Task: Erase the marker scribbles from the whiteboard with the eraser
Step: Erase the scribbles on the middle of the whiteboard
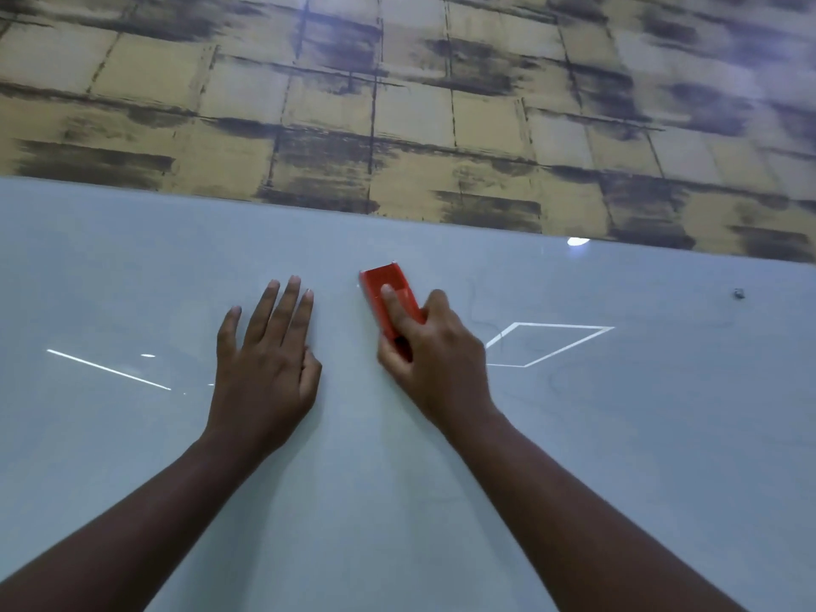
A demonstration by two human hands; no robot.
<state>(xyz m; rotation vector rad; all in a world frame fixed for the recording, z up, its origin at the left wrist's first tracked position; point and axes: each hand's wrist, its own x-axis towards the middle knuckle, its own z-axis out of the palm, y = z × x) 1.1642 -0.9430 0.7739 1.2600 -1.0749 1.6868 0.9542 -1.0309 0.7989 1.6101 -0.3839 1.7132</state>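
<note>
A pale grey whiteboard (132, 267) fills the lower two thirds of the head view. My right hand (435, 351) grips a red eraser (384, 284) and holds it flat against the board near its upper middle, index finger laid along the top. My left hand (269, 360) rests flat on the board just left of the eraser, fingers straight and together. Faint thin marker lines (479, 311) show on the board to the right of my right hand. A small dark spot (738, 294) sits far right.
Above the board's upper edge runs a wall (397, 103) of yellow-brown blocks with dark smears. Bright reflections of ceiling lights lie on the board: a line (108, 369) at left, a diamond outline (547, 344) at right.
</note>
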